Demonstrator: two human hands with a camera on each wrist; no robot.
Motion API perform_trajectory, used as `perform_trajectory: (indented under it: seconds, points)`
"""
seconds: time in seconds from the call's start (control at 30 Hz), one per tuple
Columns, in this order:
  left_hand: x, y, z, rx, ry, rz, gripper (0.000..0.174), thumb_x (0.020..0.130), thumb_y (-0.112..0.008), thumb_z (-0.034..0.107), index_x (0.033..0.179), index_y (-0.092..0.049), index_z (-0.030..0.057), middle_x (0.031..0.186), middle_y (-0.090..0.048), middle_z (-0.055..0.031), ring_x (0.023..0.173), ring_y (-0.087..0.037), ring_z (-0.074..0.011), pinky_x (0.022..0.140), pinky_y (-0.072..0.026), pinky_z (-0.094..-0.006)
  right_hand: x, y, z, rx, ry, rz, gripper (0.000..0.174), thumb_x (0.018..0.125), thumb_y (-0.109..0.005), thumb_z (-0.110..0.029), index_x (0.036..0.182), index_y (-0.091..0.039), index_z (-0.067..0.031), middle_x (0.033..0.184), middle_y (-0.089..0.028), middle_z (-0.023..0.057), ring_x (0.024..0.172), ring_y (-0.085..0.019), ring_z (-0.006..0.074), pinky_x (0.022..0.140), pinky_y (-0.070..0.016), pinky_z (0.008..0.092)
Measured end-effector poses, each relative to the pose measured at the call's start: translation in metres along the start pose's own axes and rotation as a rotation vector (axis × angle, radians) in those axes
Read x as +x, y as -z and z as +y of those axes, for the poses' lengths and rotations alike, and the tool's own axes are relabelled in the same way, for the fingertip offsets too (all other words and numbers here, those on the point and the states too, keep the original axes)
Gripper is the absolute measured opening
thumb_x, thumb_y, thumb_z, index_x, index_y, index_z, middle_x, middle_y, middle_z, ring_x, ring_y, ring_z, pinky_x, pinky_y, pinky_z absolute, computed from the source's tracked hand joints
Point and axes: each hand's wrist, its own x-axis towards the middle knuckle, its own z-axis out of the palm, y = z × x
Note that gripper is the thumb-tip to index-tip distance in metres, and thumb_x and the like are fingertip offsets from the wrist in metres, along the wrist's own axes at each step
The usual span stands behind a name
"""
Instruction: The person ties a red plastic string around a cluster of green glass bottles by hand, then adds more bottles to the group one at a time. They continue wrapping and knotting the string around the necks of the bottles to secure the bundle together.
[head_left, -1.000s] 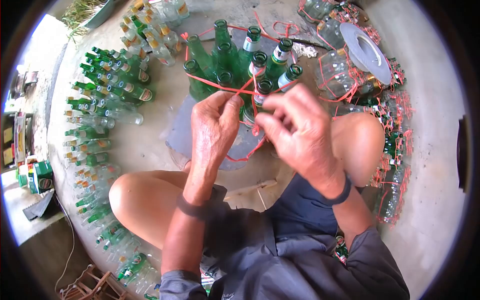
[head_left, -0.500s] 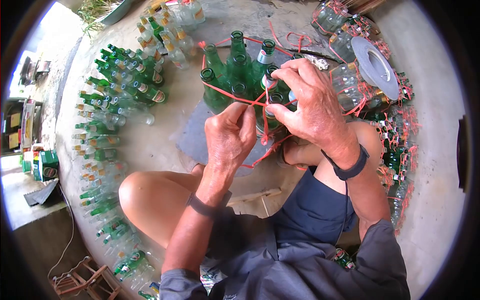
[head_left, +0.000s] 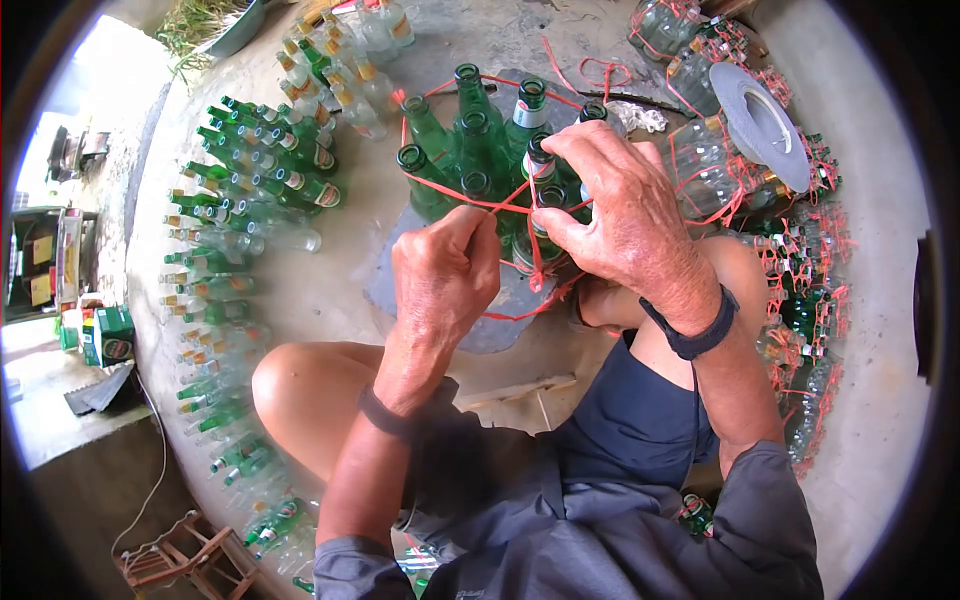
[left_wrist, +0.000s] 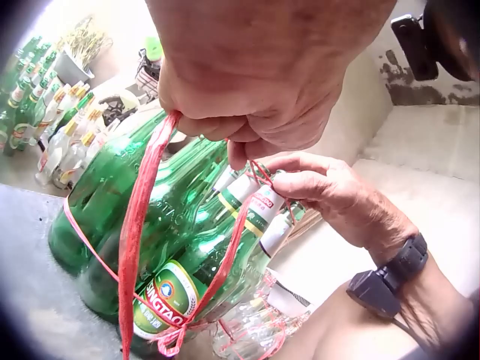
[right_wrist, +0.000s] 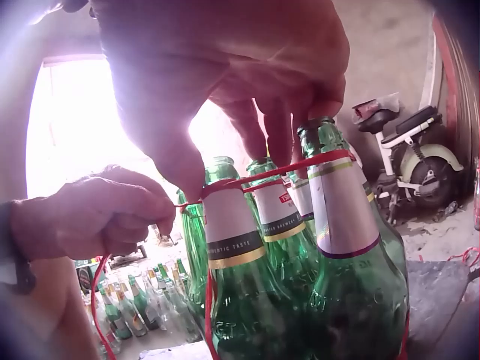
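A cluster of green glass bottles [head_left: 472,140] stands upright on a grey slab [head_left: 395,270], bound by red plastic twine [left_wrist: 138,240]. My left hand [head_left: 445,275] is in front of the cluster, its thumb and fingers pinching the twine, a length of which hangs below the fist in the left wrist view. My right hand [head_left: 630,215] grips the necks at the right side, thumb on a near neck [right_wrist: 225,193] and fingers over the necks behind. One twine strand [right_wrist: 296,166] runs tight across the labelled necks. A knotted tuft [left_wrist: 171,341] sits low on the front bottle.
Rows of loose bottles [head_left: 265,150] line the floor at left. Twine-tied bundles [head_left: 795,270] lie along the right wall, with a grey round disc [head_left: 765,128] on top. A wooden frame [head_left: 190,560] lies at lower left. A scooter [right_wrist: 420,161] stands behind.
My right hand has moved from above the twine crossing onto the right-hand bottle necks. My left hand keeps its pinch on the twine and has shifted slightly. The bottles stay standing.
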Motion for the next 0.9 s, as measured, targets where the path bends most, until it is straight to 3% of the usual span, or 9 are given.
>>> perform_trajectory:
  seconds: [0.03,0.2,0.3,0.7,0.77,0.83,0.87,0.9]
  points:
    - [0.002,0.002,0.001,0.004,-0.004,-0.004,0.008,0.095,-0.07,0.003,0.09,-0.07,-0.0036,0.063,-0.054,-0.0143,0.055,-0.046,-0.01,0.054,-0.0441,-0.0298,0.0,0.001,0.0,0.002,-0.004,-0.011,0.058,0.073,-0.086,-0.022,0.126,-0.065,-0.0073,0.126,-0.066,0.0093,0.113,-0.065,0.0293,0.091,-0.0457,0.0407]
    - [0.009,0.013,0.006,0.174,-0.137,-0.051,0.004,0.092,-0.071,0.003,0.089,-0.071,-0.0007,0.069,-0.063,-0.0196,0.053,-0.061,-0.0309,0.054,-0.0489,-0.035,-0.001,-0.001,0.002,0.008,0.019,0.021,0.056,0.074,-0.085,-0.022,0.125,-0.066,-0.0078,0.125,-0.066,0.0084,0.113,-0.065,0.0282,0.091,-0.0453,0.04]
    - [0.016,0.019,0.012,0.241,-0.18,-0.097,0.005,0.092,-0.071,0.004,0.089,-0.07,0.0007,0.07,-0.064,-0.0189,0.057,-0.062,-0.0357,0.054,-0.049,-0.0371,-0.001,-0.004,0.003,0.033,0.025,0.055,0.049,0.075,-0.081,-0.02,0.12,-0.067,-0.0081,0.121,-0.066,0.0078,0.109,-0.065,0.0284,0.091,-0.0447,0.0406]
    - [0.072,0.031,0.029,0.418,-0.4,-0.318,0.003,0.088,-0.072,0.006,0.088,-0.071,0.0029,0.074,-0.067,-0.0167,0.067,-0.068,-0.0364,0.058,-0.0527,-0.0414,-0.002,-0.005,0.007,0.112,0.033,0.113,0.037,0.075,-0.08,-0.016,0.109,-0.068,-0.0082,0.11,-0.064,0.0073,0.105,-0.065,0.0284,0.09,-0.0436,0.0434]
    - [0.084,0.03,0.028,0.427,-0.429,-0.338,0.003,0.088,-0.071,0.005,0.087,-0.073,0.0023,0.072,-0.067,-0.0174,0.064,-0.068,-0.0347,0.058,-0.0525,-0.0402,-0.003,-0.006,0.007,0.111,0.026,0.123,0.037,0.075,-0.08,-0.016,0.109,-0.068,-0.0082,0.11,-0.064,0.0075,0.105,-0.065,0.0287,0.09,-0.0436,0.0436]
    - [0.095,0.029,0.03,0.357,-0.307,-0.424,0.006,0.087,-0.071,0.005,0.085,-0.074,0.001,0.068,-0.066,-0.0178,0.056,-0.065,-0.0292,0.056,-0.051,-0.0376,-0.002,-0.006,0.009,0.118,0.027,0.112,0.037,0.075,-0.08,-0.015,0.109,-0.068,-0.008,0.111,-0.064,0.0079,0.106,-0.065,0.0288,0.091,-0.0436,0.0438]
    - [0.101,0.028,0.028,0.341,-0.272,-0.451,0.008,0.087,-0.071,0.006,0.087,-0.076,-0.0004,0.063,-0.065,-0.0153,0.052,-0.061,-0.0201,0.054,-0.0496,-0.0353,-0.002,-0.005,0.009,0.12,0.024,0.112,0.037,0.075,-0.08,-0.015,0.109,-0.068,-0.008,0.111,-0.064,0.0079,0.106,-0.065,0.0288,0.091,-0.0436,0.0438]
    - [0.106,0.027,0.027,0.341,-0.271,-0.453,0.008,0.087,-0.071,0.006,0.087,-0.076,-0.0004,0.063,-0.065,-0.0153,0.052,-0.061,-0.0201,0.054,-0.0496,-0.0353,-0.002,-0.002,0.009,0.104,0.007,0.06,0.043,0.074,-0.081,-0.016,0.115,-0.069,-0.0075,0.116,-0.064,0.0075,0.109,-0.064,0.0275,0.094,-0.0435,0.0417]
